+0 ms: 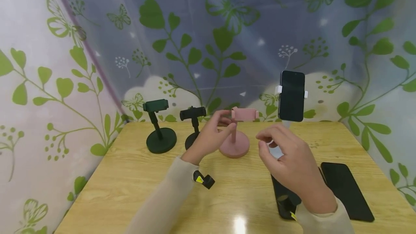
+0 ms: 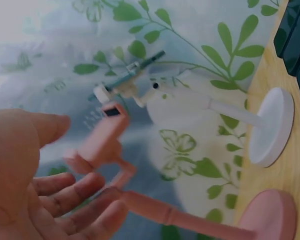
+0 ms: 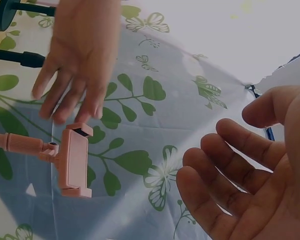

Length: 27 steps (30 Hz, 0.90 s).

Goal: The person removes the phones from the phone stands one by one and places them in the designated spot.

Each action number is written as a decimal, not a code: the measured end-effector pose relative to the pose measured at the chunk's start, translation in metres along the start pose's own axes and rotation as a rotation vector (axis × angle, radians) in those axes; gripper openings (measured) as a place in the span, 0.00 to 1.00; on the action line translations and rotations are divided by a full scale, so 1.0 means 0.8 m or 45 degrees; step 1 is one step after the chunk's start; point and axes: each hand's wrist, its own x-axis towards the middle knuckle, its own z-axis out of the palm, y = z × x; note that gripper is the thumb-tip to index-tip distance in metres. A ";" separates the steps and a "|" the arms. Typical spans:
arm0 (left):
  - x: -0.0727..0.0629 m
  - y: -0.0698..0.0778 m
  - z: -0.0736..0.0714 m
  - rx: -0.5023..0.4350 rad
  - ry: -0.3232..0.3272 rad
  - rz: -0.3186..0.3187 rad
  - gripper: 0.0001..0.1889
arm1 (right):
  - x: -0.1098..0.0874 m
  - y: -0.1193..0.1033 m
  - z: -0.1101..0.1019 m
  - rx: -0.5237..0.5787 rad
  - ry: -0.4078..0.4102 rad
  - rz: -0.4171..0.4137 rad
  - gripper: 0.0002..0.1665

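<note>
A pink phone stand (image 1: pixel 238 149) with an empty clamp (image 1: pixel 245 114) stands upright at the middle of the table. My left hand (image 1: pixel 214 134) is beside its neck, fingers loosely bent and thumb apart; in the left wrist view the fingertips (image 2: pixel 112 212) overlap the stand just below its clamp. To the right of the pink stand hovers my right hand (image 1: pixel 289 158), fingers relaxed and slightly curled around nothing. Behind it, a white phone stand (image 2: pixel 275 127) bears an upright dark phone (image 1: pixel 291 96) between its white clamp arms; the right hand hides part of this stand's base.
At the left stand a dark green phone stand (image 1: pixel 161 140) and a black one (image 1: pixel 193 113), the latter partly behind my left hand. Dark phones lie flat at the right, one (image 1: pixel 346 190) in plain view and another (image 1: pixel 281 199) partly under my right hand. A patterned curtain (image 1: pixel 195 46) hangs behind the table.
</note>
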 end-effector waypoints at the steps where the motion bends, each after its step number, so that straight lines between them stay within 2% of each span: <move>1: -0.006 0.004 -0.003 0.020 0.006 0.017 0.32 | 0.000 0.000 0.001 -0.003 -0.001 0.001 0.11; 8: -0.056 0.032 -0.025 0.181 0.113 0.208 0.24 | 0.000 0.003 0.005 -0.018 -0.011 0.005 0.12; 12: -0.079 0.041 -0.039 0.178 0.144 0.285 0.23 | 0.001 0.002 0.008 -0.018 -0.014 0.012 0.12; 16: -0.096 0.042 -0.053 0.184 0.168 0.346 0.23 | 0.000 0.002 0.010 -0.030 -0.025 0.026 0.12; 21: -0.107 0.038 -0.072 0.284 0.205 0.404 0.23 | -0.001 0.004 0.014 -0.041 -0.033 0.032 0.11; 24: -0.107 0.031 -0.081 0.388 0.231 0.383 0.23 | 0.000 0.010 0.018 -0.060 -0.041 0.031 0.11; 27: -0.103 0.024 -0.086 0.476 0.222 0.334 0.23 | 0.002 0.021 0.023 -0.132 -0.046 0.034 0.09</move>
